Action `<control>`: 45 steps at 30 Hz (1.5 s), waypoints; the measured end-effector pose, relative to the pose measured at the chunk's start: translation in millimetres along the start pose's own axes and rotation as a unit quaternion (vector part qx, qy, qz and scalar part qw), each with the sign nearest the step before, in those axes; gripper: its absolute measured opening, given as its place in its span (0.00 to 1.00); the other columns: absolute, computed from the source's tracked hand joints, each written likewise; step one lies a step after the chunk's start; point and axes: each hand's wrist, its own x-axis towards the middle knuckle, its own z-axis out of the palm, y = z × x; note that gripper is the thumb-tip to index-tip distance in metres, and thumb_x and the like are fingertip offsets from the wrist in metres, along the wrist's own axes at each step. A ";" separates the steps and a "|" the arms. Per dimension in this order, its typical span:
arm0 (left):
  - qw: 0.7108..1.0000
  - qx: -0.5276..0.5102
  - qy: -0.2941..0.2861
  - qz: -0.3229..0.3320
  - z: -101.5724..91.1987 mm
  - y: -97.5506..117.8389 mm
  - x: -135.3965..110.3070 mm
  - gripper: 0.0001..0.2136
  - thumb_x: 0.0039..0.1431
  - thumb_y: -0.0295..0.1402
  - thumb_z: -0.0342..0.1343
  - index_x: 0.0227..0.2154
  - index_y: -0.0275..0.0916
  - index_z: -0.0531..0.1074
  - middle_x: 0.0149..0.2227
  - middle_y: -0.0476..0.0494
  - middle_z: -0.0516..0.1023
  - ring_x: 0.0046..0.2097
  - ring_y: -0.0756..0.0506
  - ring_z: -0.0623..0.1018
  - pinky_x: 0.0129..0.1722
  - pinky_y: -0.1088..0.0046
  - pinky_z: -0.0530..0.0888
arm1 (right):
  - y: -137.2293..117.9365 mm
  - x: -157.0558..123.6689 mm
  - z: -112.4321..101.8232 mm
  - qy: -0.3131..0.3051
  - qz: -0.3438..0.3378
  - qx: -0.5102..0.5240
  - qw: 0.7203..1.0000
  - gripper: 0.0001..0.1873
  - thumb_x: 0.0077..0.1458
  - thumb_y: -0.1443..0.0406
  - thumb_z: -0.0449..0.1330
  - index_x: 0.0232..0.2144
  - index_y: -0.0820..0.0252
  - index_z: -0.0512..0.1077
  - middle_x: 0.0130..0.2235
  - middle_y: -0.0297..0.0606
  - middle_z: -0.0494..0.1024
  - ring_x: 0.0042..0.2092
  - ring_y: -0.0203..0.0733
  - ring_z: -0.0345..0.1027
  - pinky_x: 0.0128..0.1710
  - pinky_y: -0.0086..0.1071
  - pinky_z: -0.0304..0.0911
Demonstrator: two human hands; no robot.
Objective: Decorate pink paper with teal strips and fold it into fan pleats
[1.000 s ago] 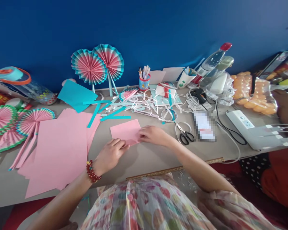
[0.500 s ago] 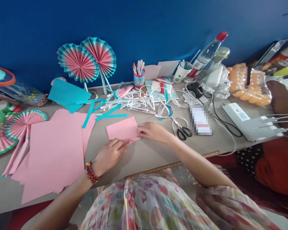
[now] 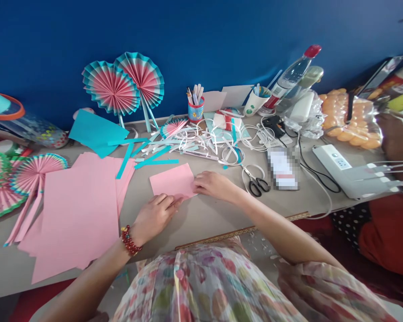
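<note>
A small pink paper sheet [image 3: 172,177] lies on the table in front of me, with both hands at its edges. My left hand [image 3: 156,215], a red bead bracelet on its wrist, has its fingers closed at the sheet's near edge. My right hand [image 3: 212,183] pinches the sheet's right edge near the corner. Whether the near edge is folded is hidden by my fingers. A stack of larger pink paper [image 3: 80,214] lies to the left. Right of my right hand are black-handled scissors [image 3: 258,186].
Paper strips [image 3: 201,141] and a teal sheet [image 3: 99,133] lie beyond the pink sheet. Folded paper fans [image 3: 112,91] lean against the blue wall. A pen cup [image 3: 196,111], a bottle [image 3: 287,80], a phone [image 3: 282,167] and a power strip [image 3: 332,156] stand or lie rightward. Another person sits at right.
The view has shifted very slightly. Both hands stay at the small pink sheet in nearly the same pose.
</note>
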 end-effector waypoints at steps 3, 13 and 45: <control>1.000 -0.001 -0.005 0.001 1.1 -0.6 -0.7 0.21 0.69 0.29 0.46 0.64 0.43 0.60 0.47 0.41 0.73 0.46 0.43 0.71 0.47 0.64 0.70 | -0.6 -1.4 2.4 -0.004 -0.001 -0.024 1.000 0.12 0.66 0.59 0.55 0.36 0.62 0.73 0.37 0.40 0.76 0.39 0.41 0.66 0.42 0.32 0.55; 1.000 0.016 -0.017 -0.019 3.2 3.9 -1.4 0.21 0.70 0.34 0.46 0.64 0.43 0.60 0.46 0.41 0.72 0.47 0.43 0.69 0.47 0.65 0.67 | -8.0 -11.0 13.3 0.047 0.052 -0.048 0.996 0.16 0.65 0.55 0.54 0.37 0.62 0.73 0.39 0.43 0.76 0.39 0.42 0.64 0.42 0.34 0.56; 0.995 0.048 0.016 -0.088 14.7 25.1 -56.6 0.41 0.64 0.59 0.38 0.68 0.31 0.48 0.68 0.31 0.55 0.69 0.36 0.55 0.68 0.49 0.44 | -71.1 -54.9 36.2 0.106 0.085 -0.075 0.988 0.34 0.63 0.54 0.56 0.66 0.59 0.58 0.62 0.44 0.68 0.62 0.51 0.60 0.65 0.48 0.55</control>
